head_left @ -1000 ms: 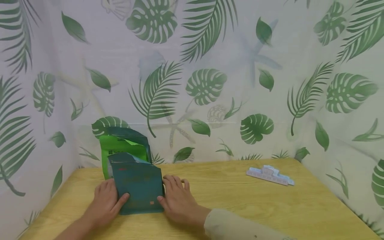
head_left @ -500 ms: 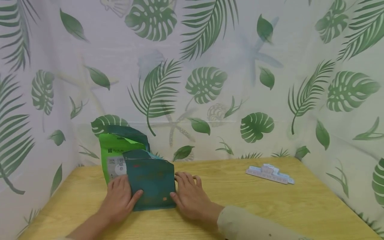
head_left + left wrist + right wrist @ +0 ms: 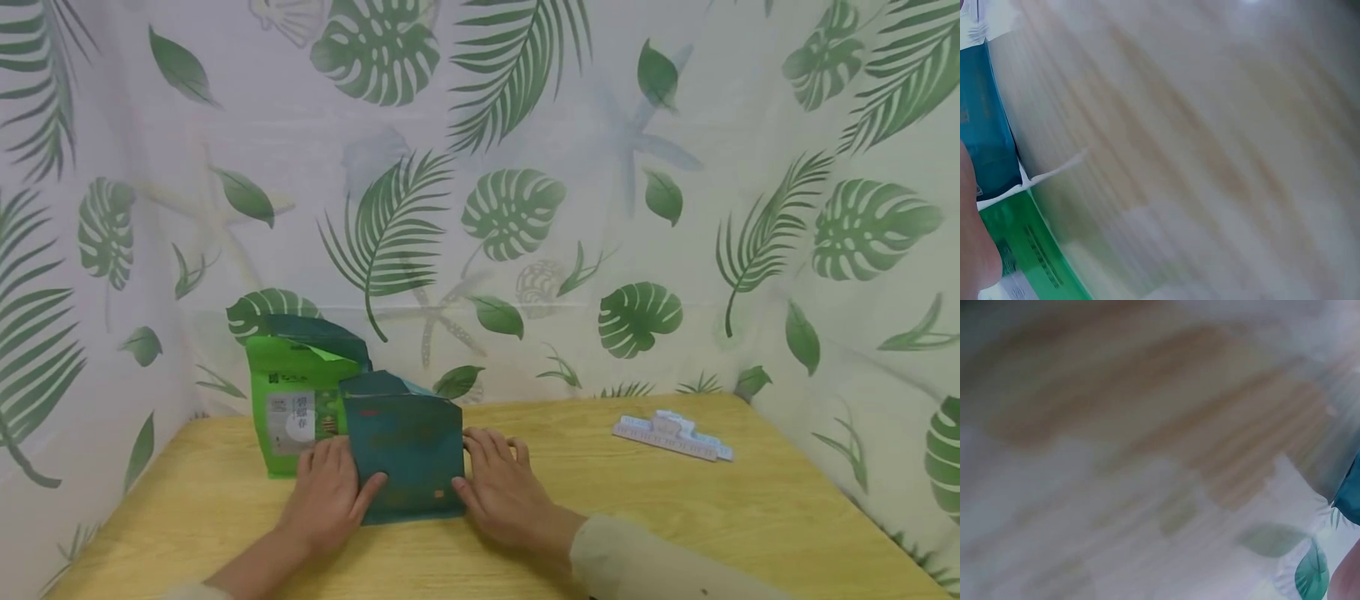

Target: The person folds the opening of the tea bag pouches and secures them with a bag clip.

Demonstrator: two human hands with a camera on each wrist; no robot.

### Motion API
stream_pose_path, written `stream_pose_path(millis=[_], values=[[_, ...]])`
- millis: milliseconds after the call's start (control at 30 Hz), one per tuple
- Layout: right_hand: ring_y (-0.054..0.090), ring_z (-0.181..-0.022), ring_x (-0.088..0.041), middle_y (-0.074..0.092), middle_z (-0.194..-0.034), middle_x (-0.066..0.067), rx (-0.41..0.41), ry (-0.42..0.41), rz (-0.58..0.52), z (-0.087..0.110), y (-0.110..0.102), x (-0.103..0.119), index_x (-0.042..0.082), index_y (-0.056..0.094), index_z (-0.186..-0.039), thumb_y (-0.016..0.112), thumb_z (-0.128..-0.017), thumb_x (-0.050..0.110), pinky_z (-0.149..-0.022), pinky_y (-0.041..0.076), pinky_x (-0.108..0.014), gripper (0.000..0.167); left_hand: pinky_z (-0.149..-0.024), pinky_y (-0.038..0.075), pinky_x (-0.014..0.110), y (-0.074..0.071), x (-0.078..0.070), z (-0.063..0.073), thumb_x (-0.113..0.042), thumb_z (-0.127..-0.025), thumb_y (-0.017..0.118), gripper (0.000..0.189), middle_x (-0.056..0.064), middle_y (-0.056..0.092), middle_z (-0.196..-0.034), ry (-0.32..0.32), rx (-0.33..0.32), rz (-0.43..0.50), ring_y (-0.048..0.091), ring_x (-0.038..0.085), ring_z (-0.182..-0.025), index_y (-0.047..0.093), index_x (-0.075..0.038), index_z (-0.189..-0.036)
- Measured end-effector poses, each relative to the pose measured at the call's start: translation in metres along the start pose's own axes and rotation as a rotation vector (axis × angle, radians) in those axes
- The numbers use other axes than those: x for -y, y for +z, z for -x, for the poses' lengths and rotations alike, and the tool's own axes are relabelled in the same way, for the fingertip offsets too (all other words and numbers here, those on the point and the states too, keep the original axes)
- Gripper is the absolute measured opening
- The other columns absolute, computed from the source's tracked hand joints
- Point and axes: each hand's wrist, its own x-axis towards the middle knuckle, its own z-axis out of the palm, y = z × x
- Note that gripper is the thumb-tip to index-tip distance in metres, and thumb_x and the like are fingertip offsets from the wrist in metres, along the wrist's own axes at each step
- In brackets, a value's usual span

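Your left hand (image 3: 328, 493) and right hand (image 3: 504, 490) pinch the front teal pouch (image 3: 408, 450) between thumbs and fingers; uneven squeezing could buckle or tip it.

On the bright green upright pouch (image 3: 315, 377) at the left, 碧螺春 is printed vertically on a pale grey label (image 3: 291, 429); the smaller print above it cannot be read. On the nearer dark teal upright pouch (image 3: 408, 446), a red mark (image 3: 369, 412) and a small orange square (image 3: 439, 494) are borne, both illegible.
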Motion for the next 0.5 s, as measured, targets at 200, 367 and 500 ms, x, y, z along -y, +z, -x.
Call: stream_pose_path(millis=[200,367,500], values=[[0.036,-0.136,-0.028,0.045,-0.145,-0.011,-0.047,-0.004,0.023,0.007,-0.004,-0.014,0.004,0.042,-0.142,0.042,-0.106,0.036,-0.104,0.027,-0.053,0.048,-0.1,0.032,0.056,0.003,-0.015,-0.008,-0.049,-0.103,0.047,0.072,0.027,0.049,-0.132,0.012,-0.017,0.012,0.044,0.039,-0.123,0.044,0.016,-0.136],[0.036,-0.135,-0.028,0.045,-0.145,-0.012,-0.052,0.014,0.031,0.013,-0.007,-0.022,0.003,0.043,-0.141,0.043,-0.105,0.035,-0.103,0.026,-0.054,0.048,-0.101,0.033,0.056,0.008,-0.024,-0.011,-0.05,-0.103,0.048,0.073,0.026,0.049,-0.135,0.025,-0.002,0.003,0.044,0.038,-0.125,0.044,0.014,-0.137],[0.038,-0.135,-0.028,0.045,-0.145,-0.011,-0.07,0.025,0.03,0.019,-0.009,-0.028,0.005,0.045,-0.14,0.045,-0.105,0.035,-0.103,0.027,-0.054,0.047,-0.1,0.034,0.055,0.011,-0.032,-0.014,-0.051,-0.102,0.048,0.073,0.025,0.048,-0.136,0.034,0.002,0.005,0.044,0.037,-0.124,0.045,0.014,-0.136]])
